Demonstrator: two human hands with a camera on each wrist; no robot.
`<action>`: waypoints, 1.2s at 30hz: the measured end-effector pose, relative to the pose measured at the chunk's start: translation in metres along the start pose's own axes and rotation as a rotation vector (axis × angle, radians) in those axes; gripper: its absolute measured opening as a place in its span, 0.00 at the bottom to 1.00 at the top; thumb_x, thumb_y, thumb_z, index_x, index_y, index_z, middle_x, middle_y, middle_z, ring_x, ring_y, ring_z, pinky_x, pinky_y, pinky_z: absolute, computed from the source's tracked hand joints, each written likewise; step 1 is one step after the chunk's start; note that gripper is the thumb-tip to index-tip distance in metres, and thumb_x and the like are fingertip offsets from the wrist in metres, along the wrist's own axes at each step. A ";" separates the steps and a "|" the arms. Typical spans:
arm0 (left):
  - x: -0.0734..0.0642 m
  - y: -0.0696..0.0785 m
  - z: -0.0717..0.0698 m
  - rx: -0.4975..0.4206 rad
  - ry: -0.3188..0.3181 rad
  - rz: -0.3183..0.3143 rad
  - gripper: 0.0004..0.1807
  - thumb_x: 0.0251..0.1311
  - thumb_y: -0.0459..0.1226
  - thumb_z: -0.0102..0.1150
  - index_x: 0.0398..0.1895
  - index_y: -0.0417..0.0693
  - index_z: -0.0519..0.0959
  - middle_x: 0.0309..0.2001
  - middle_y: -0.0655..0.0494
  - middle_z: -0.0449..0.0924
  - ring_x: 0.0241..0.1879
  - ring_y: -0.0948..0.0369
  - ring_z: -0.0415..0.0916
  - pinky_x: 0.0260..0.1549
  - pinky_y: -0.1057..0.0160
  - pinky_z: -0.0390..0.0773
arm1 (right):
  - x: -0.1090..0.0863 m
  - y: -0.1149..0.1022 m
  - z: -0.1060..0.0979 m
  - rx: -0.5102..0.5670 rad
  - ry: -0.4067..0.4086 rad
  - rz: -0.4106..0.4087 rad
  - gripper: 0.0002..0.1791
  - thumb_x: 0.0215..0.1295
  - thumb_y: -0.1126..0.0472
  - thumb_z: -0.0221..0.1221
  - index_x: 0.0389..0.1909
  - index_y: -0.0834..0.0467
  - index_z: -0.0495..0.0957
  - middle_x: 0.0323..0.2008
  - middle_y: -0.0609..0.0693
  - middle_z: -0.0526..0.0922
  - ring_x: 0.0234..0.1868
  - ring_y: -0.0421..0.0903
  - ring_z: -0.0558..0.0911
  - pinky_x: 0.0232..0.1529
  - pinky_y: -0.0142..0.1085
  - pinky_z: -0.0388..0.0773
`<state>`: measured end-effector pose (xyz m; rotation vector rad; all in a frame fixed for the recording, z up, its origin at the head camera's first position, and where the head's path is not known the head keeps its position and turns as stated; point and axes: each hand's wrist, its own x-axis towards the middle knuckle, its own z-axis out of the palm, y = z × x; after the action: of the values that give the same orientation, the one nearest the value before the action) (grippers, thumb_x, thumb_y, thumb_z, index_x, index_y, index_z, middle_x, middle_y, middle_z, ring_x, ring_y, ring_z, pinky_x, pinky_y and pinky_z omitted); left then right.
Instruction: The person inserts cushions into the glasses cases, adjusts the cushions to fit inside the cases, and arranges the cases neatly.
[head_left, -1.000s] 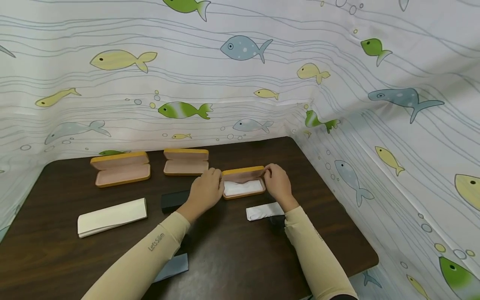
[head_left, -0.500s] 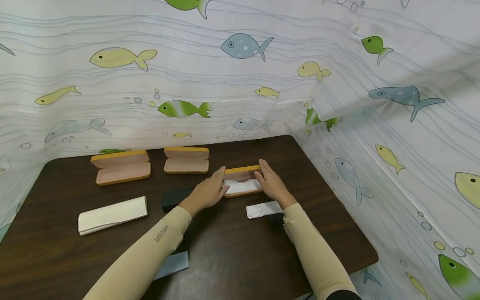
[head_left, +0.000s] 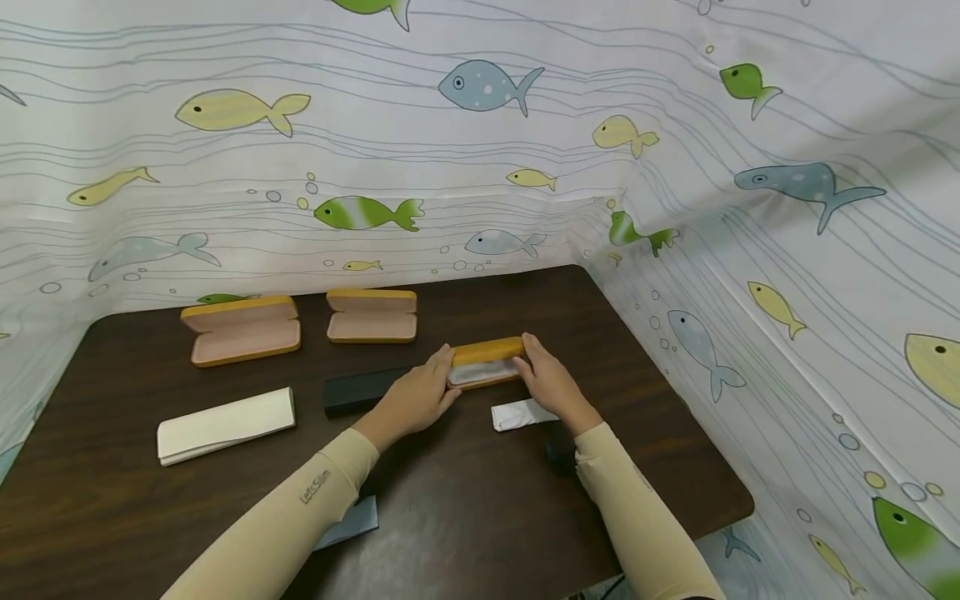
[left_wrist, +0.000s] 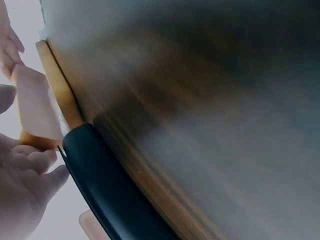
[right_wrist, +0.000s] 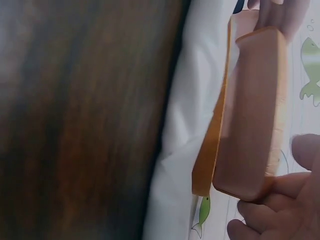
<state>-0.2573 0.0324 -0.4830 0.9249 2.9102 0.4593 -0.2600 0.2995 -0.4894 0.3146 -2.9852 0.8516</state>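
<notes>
An orange glasses case (head_left: 487, 352) with a pink lining stands partly open, its lid tilted forward over a folded white cloth (head_left: 480, 372) inside. My left hand (head_left: 422, 390) holds the case's left end and my right hand (head_left: 547, 375) its right end, thumbs toward me. In the right wrist view, curled fingers (right_wrist: 280, 200) touch the end of the lid (right_wrist: 250, 120). The left wrist view has the left fingers (left_wrist: 37, 160) against the other end. A black case (head_left: 360, 392) lies beside my left hand. Near my right wrist is a white folded cloth (head_left: 521, 414).
Two more orange cases, one at far left (head_left: 243, 333) and one at centre back (head_left: 371, 321), stand open. A cream folded cloth (head_left: 225, 425) lies at left. A blue-grey cloth (head_left: 352, 523) is partly under my left forearm. A dark object (head_left: 558, 454) sits by my right forearm.
The lid of the orange glasses case has swung forward and down, so its orange outside shows. Both hands have shifted from the lid's back corners to the case's ends.
</notes>
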 end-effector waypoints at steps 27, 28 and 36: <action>0.005 0.035 -0.015 -0.088 -0.021 0.081 0.11 0.71 0.37 0.59 0.51 0.43 0.84 0.47 0.51 0.85 0.46 0.55 0.83 0.47 0.53 0.83 | -0.021 0.017 -0.031 -0.068 -0.014 0.174 0.21 0.80 0.56 0.51 0.64 0.63 0.76 0.60 0.61 0.80 0.60 0.59 0.79 0.60 0.56 0.75; 0.006 0.036 -0.013 -0.074 -0.024 0.084 0.11 0.71 0.37 0.60 0.50 0.44 0.84 0.45 0.51 0.86 0.43 0.56 0.83 0.45 0.54 0.83 | -0.022 0.018 -0.033 -0.082 -0.018 0.201 0.20 0.80 0.56 0.51 0.63 0.63 0.76 0.59 0.61 0.80 0.58 0.59 0.80 0.58 0.56 0.77; 0.015 0.050 -0.002 0.028 -0.097 0.036 0.06 0.70 0.41 0.61 0.38 0.51 0.84 0.30 0.61 0.82 0.27 0.63 0.76 0.27 0.59 0.80 | -0.039 0.028 -0.031 -0.166 -0.096 0.378 0.21 0.78 0.55 0.52 0.61 0.66 0.75 0.59 0.64 0.78 0.57 0.61 0.79 0.54 0.57 0.77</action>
<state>-0.2422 0.0793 -0.4657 0.9766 2.8241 0.3657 -0.2285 0.3463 -0.4802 -0.2269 -3.2326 0.6121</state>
